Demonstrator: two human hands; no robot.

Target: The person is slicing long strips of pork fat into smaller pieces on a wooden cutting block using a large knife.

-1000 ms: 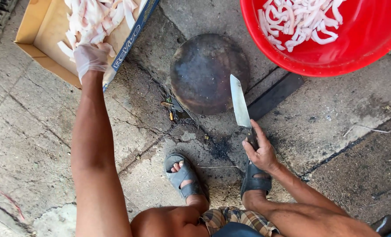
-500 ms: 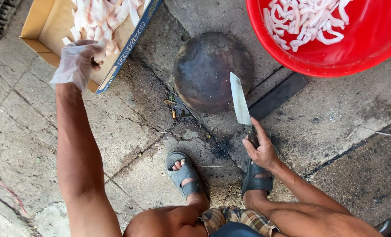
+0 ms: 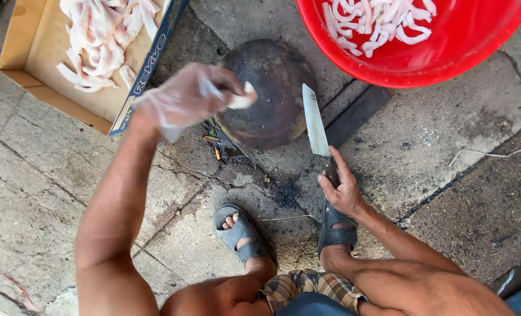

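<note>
Since half a second ago your left hand (image 3: 187, 96) has come away from the cardboard box (image 3: 35, 76) and now hangs over the left edge of the round dark block (image 3: 272, 93), gloved in thin clear plastic. Its fingers are pinched round one pale strip of meat (image 3: 242, 98), which sticks out toward the block's middle. Your right hand (image 3: 343, 190) has not shifted: it is closed round the handle of one knife (image 3: 315, 126), blade pointing away from you, its tip over the block's right edge.

Judging by this, you are carrying a strip to the block for cutting; the next move would call for laying it flat near the blade.

Count: one box with a heap of pale strips at upper left, one red tub (image 3: 448, 55) with more strips at upper right, one block, one knife, two grey sandals (image 3: 240, 234) on your feet, on cracked concrete
</note>
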